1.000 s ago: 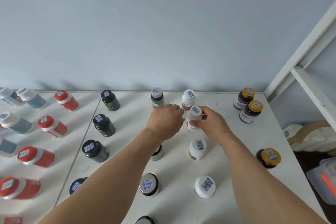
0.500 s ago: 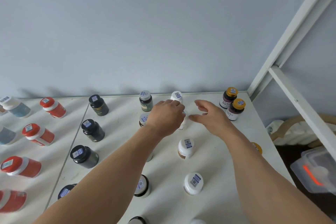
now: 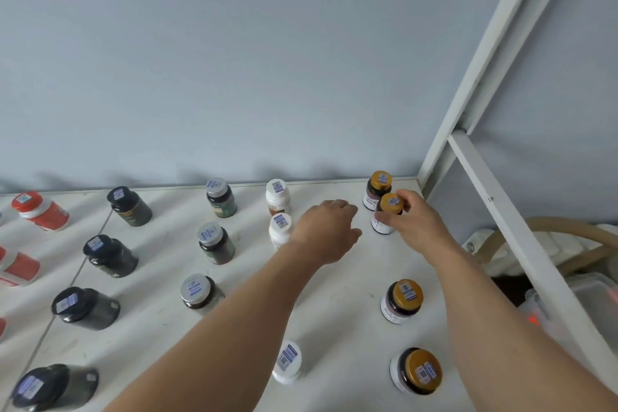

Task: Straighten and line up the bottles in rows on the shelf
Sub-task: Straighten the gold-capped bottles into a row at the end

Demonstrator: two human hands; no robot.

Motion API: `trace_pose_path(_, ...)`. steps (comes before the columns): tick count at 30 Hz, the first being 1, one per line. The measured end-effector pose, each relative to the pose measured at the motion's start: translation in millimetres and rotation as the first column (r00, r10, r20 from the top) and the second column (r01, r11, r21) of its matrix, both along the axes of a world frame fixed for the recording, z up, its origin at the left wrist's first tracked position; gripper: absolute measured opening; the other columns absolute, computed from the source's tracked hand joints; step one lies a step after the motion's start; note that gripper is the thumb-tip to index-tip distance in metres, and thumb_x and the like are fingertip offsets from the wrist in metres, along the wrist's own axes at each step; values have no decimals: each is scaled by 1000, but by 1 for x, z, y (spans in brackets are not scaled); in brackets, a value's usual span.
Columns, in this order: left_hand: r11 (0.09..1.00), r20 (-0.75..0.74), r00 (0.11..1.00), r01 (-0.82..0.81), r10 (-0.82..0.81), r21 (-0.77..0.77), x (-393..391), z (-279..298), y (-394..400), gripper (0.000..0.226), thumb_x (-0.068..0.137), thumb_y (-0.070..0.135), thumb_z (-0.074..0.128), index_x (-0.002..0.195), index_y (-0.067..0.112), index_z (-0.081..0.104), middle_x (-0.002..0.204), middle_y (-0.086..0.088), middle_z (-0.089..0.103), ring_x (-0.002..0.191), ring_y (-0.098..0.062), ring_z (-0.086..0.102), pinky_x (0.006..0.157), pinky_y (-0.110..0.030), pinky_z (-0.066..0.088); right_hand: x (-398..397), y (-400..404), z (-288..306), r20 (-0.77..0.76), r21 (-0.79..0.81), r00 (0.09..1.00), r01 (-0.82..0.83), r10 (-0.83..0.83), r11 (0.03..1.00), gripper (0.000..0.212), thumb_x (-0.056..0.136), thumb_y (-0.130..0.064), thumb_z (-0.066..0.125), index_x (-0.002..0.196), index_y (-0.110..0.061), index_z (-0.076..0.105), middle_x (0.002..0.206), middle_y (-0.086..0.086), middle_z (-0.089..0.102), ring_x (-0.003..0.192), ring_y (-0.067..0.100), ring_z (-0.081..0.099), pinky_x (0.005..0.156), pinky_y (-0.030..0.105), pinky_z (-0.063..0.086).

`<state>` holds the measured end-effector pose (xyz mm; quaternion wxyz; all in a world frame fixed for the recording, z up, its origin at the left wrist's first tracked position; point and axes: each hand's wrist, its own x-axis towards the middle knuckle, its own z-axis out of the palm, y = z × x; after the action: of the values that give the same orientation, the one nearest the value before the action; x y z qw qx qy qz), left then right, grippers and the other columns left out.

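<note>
My right hand has its fingers closed round the gold-capped bottle; left hand hovers loose, empty. Feels light, slick plastic probably, so grab the body, not the cap.

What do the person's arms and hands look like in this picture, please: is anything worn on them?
Both forearms are bare as far as the picture shows: no sleeves, gloves, watch or bracelet. The left hand and the right hand show no rings on the parts that can be seen. The arms enter from the bottom edge.
</note>
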<state>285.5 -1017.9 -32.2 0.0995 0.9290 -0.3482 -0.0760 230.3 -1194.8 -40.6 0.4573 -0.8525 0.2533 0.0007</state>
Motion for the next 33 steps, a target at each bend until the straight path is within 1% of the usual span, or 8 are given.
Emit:
trace_pose_path(4,997,-108,993,-33,40,63,-2,-12,-8,45,97,40,49,134,15,48,138,-2,51,128,-23,46,98,-38,42,3,-4,-14,1,-20,1000,4,-4,1000,43,87,-34,73,125,-24,53,107,-4,62,102,21,59,80,30,42)
trace_pose_path(7,997,-178,982,-47,57,62,2,-13,-16,50,96,42,50,138,15,45,141,-3,49,128,-23,47,99,-39,44,4,-9,-11,7,-16,1000,24,-24,1000,36,85,-37,74,114,-28,56,101,-6,63,94,17,59,69,26,42)
trace_pose_path(14,985,-427,898,-153,106,-77,2,-18,-27,74,87,49,65,148,22,35,146,1,48,131,-20,47,106,-36,41,-1,-5,8,61,-46,998,7,-4,999,29,85,-44,72,107,-30,58,98,-11,63,85,5,57,62,19,40)
trace_pose_path(17,959,-507,857,-213,93,-185,3,-15,-32,66,83,48,70,140,24,47,132,5,59,118,-16,56,98,-31,46,0,-4,17,81,-47,996,26,-22,999,30,82,-49,72,103,-32,58,97,-12,63,88,7,59,63,19,42)
trace_pose_path(22,909,-626,778,-296,51,-294,5,-12,-34,42,80,42,73,117,25,63,111,8,71,101,-13,64,94,-37,51,0,-1,26,70,-72,997,20,-15,997,31,82,-55,69,99,-31,61,93,-12,64,88,9,60,65,22,43)
trace_pose_path(29,878,-725,689,-336,-18,-341,9,-7,-29,36,83,38,73,114,21,67,105,5,72,99,-16,64,87,-33,49,3,-5,30,59,-13,998,-24,24,1000,33,81,-54,71,98,-26,69,93,-12,70,86,5,64,76,29,55)
trace_pose_path(31,874,-734,679,-343,-22,-344,11,-6,-29,34,82,39,73,110,21,68,101,1,71,92,-19,62,79,-33,47,5,-5,32,69,-13,997,-21,22,1000,35,80,-54,72,98,-24,71,93,-11,71,86,6,65,77,31,56)
trace_pose_path(33,873,-738,675,-350,-18,-341,13,-5,-29,33,81,42,74,108,22,68,102,-2,71,92,-21,62,79,-35,48,7,-6,34,77,-29,997,-17,19,999,32,80,-54,72,95,-25,71,90,-11,70,85,6,65,76,31,55)
